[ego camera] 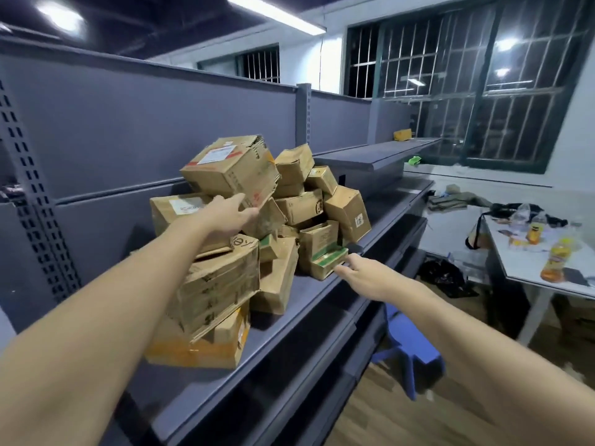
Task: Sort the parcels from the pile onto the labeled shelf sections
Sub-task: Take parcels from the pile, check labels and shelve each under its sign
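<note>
A pile of several worn cardboard parcels [289,214] sits on a dark grey shelf [299,304]. At the top lies a tilted box with a white label [231,170]. My left hand [230,212] reaches up under that box's lower front edge, fingers straight and touching it. My right hand [362,275] stretches toward a small box with green edges [326,257] at the pile's right front, fingertips at its corner, fingers extended and holding nothing.
A higher shelf board [376,154] runs to the right of the pile, with a yellow box [402,134] at its far end. A white table [528,252] with orange drink bottles stands on the right. A blue plastic stool [409,346] stands below on the wooden floor.
</note>
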Action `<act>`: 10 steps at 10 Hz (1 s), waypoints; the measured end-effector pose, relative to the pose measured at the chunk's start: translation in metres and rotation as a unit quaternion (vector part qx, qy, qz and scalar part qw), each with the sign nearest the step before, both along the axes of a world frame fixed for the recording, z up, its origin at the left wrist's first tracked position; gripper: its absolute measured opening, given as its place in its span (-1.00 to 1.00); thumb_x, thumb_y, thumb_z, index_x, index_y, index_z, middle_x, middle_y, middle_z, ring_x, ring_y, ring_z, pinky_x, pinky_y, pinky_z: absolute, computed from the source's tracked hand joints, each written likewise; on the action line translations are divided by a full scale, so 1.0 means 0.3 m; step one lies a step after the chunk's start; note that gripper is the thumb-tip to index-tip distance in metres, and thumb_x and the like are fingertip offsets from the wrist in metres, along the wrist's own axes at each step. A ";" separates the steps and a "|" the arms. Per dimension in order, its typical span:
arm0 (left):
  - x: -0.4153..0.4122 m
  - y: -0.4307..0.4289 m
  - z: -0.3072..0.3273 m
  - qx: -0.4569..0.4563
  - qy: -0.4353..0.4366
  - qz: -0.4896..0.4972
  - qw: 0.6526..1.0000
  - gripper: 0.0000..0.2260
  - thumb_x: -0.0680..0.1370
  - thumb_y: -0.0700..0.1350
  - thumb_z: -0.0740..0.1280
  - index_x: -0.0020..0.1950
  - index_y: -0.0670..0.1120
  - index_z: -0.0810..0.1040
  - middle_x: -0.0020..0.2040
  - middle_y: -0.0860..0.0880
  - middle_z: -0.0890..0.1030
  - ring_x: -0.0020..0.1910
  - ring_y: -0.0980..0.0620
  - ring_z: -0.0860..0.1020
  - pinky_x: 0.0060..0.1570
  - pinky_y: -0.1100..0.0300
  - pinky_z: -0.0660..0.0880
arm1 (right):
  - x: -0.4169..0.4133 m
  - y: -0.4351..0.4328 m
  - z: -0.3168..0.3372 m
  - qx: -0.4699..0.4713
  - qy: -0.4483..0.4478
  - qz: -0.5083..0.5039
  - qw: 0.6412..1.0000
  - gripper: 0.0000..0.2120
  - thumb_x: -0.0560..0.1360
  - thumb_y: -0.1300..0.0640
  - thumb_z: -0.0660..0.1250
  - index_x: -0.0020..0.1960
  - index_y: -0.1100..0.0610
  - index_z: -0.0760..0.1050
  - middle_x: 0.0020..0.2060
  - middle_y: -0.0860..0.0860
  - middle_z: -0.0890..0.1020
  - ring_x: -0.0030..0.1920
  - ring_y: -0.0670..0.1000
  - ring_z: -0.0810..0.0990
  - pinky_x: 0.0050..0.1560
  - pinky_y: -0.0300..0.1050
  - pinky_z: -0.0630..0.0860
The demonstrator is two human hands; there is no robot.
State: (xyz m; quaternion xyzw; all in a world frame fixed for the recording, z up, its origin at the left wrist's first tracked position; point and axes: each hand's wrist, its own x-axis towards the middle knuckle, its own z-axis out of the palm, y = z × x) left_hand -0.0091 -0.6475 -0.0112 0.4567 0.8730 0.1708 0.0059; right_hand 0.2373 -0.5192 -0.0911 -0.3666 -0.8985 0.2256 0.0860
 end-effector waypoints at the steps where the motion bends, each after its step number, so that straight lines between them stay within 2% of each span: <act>1: -0.132 0.067 0.020 0.055 -0.041 0.025 0.997 -0.44 0.57 0.25 0.09 0.53 0.09 0.11 0.50 -0.18 0.26 0.46 -0.18 0.25 0.42 -0.11 0.22 | -0.163 0.131 0.036 0.003 -0.007 0.018 1.000 -0.57 0.64 -0.06 0.06 0.28 0.25 0.39 0.18 0.23 0.54 0.18 0.23 0.50 0.15 0.01 0.41; 2: -0.224 0.126 0.028 0.105 -0.085 0.030 0.990 -0.48 0.60 0.18 0.10 0.53 0.11 0.09 0.50 -0.08 0.28 0.46 -0.15 0.25 0.42 -0.06 0.21 | -0.335 0.247 0.110 0.024 0.006 0.041 0.999 -0.57 0.65 -0.05 0.05 0.33 0.22 0.37 0.23 0.21 0.52 0.23 0.23 0.48 0.21 0.03 0.40; 3: -0.294 0.172 0.044 0.158 -0.153 0.025 0.975 -0.50 0.60 0.16 0.12 0.51 0.13 0.09 0.43 0.01 0.38 0.37 -0.06 0.38 0.32 -0.02 0.34 | -0.495 0.317 0.194 0.046 0.052 0.078 0.995 -0.55 0.64 -0.06 0.07 0.40 0.21 0.30 0.30 0.20 0.48 0.28 0.22 0.45 0.25 0.01 0.37; 4: -0.354 0.205 0.055 0.159 -0.203 0.027 0.966 -0.41 0.59 0.20 0.11 0.54 0.14 -0.06 0.48 0.02 0.31 0.40 -0.05 0.33 0.30 0.00 0.35 | -0.651 0.385 0.266 0.081 0.093 0.109 0.986 -0.48 0.63 -0.11 0.07 0.48 0.17 0.21 0.40 0.15 0.40 0.36 0.17 0.40 0.29 -0.01 0.35; 5: -0.412 0.228 0.075 0.159 -0.224 0.057 0.960 -0.35 0.59 0.24 0.09 0.55 0.13 -0.19 0.55 0.02 0.15 0.50 -0.09 0.18 0.44 -0.07 0.19 | -0.800 0.457 0.338 0.088 0.170 0.136 0.972 -0.44 0.58 -0.16 0.09 0.49 0.09 0.19 0.39 0.15 0.40 0.37 0.17 0.39 0.31 0.02 0.35; 6: -0.432 0.253 0.073 0.177 -0.226 0.086 0.954 -0.40 0.59 0.26 0.03 0.55 0.14 -0.13 0.56 0.03 0.09 0.51 -0.09 0.14 0.39 -0.04 0.19 | -0.921 0.504 0.400 0.087 0.235 0.151 0.956 -0.49 0.59 -0.13 0.10 0.50 -0.03 0.15 0.35 0.22 0.36 0.37 0.20 0.34 0.33 0.04 0.27; 7: -0.431 0.287 0.055 0.200 -0.246 0.116 0.941 -0.44 0.59 0.29 -0.02 0.55 0.18 -0.07 0.57 0.06 0.06 0.53 -0.08 0.09 0.41 -0.07 0.13 | -1.012 0.525 0.453 0.059 0.258 0.190 0.945 -0.53 0.60 -0.15 0.09 0.48 -0.11 0.17 0.34 0.19 0.38 0.29 0.12 0.37 0.24 -0.05 0.27; 8: -0.427 0.334 0.040 0.237 -0.242 0.135 0.931 -0.49 0.61 0.26 -0.05 0.53 0.21 -0.03 0.56 0.07 0.11 0.52 -0.05 0.12 0.40 0.01 0.13 | -1.082 0.546 0.479 0.035 0.280 0.228 0.932 -0.60 0.62 -0.11 0.08 0.42 -0.06 0.29 0.32 0.04 0.45 0.29 0.04 0.39 0.11 -0.16 0.26; 9: -0.424 0.377 0.033 0.280 -0.219 0.163 0.920 -0.54 0.62 0.22 -0.05 0.52 0.19 0.09 0.49 0.06 0.26 0.43 -0.03 0.27 0.25 0.08 0.20 | -1.110 0.558 0.483 0.039 0.302 0.234 0.923 -0.67 0.63 -0.04 0.09 0.29 0.05 0.46 0.19 -0.05 0.53 0.17 -0.01 0.45 0.02 -0.20 0.26; 10: -0.409 0.406 0.035 0.313 -0.216 0.168 0.910 -0.58 0.63 0.18 -0.06 0.48 0.13 0.19 0.36 0.06 0.38 0.23 0.04 0.35 0.14 0.12 0.22 | -1.108 0.571 0.481 0.033 0.326 0.232 0.916 -0.70 0.61 0.01 0.12 0.24 0.05 0.52 0.17 -0.08 0.56 0.09 -0.08 0.42 0.01 -0.22 0.27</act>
